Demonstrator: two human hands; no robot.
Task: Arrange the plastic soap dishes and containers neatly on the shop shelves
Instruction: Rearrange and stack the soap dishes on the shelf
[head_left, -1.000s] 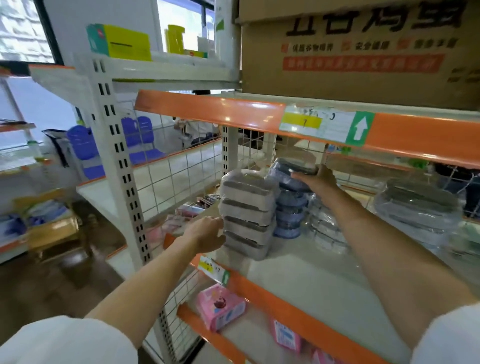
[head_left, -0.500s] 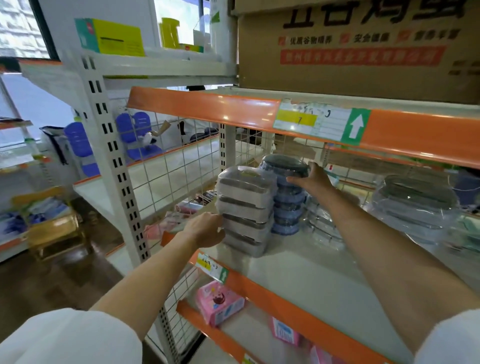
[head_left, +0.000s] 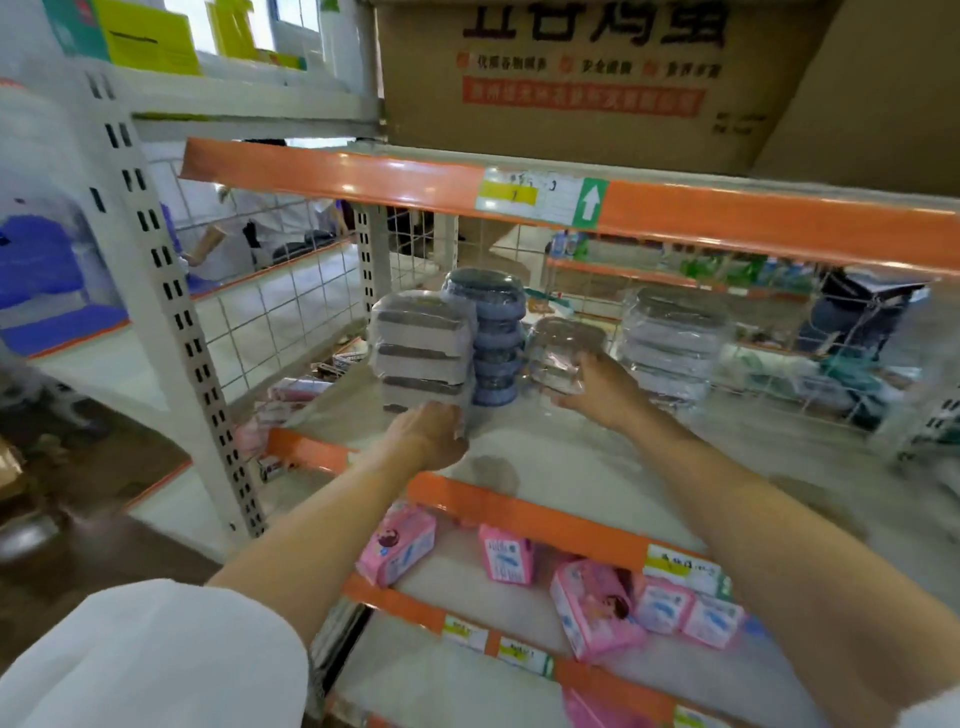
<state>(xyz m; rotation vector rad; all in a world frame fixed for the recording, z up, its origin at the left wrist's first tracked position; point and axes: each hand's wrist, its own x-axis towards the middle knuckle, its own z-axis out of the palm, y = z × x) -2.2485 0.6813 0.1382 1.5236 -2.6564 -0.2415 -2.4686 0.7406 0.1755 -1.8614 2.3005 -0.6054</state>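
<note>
Left hand (head_left: 431, 434) at the foot of the grey stack of soap dishes (head_left: 422, 351), fingers curled against its lowest dish. Stack wrapped in clear film, upright, on the white middle shelf (head_left: 571, 467) close to the orange front edge. Just behind and touching it, a taller stack of round blue dishes (head_left: 491, 338), also film-wrapped. Right hand (head_left: 605, 387) reaching in beside that, fingers spread on the front of a small stack of clear containers (head_left: 563, 353) (whether gripped or merely pressed, cannot tell through the blur and the glossy wrap). Further right, apart from the hand, a bigger stack of clear oval containers (head_left: 670, 345) near the wire back of the shelf. Both forearms bare, white sleeves at the bottom corners. Above, an orange shelf rail with a price label (head_left: 540, 200) and green arrow, and a large brown cardboard box (head_left: 587, 78) resting on top. On the lower shelf, several pink packets (head_left: 397, 551), some leaning, some lying flat (print too soft to read). Perforated white upright post (head_left: 171, 312) at the left.
</note>
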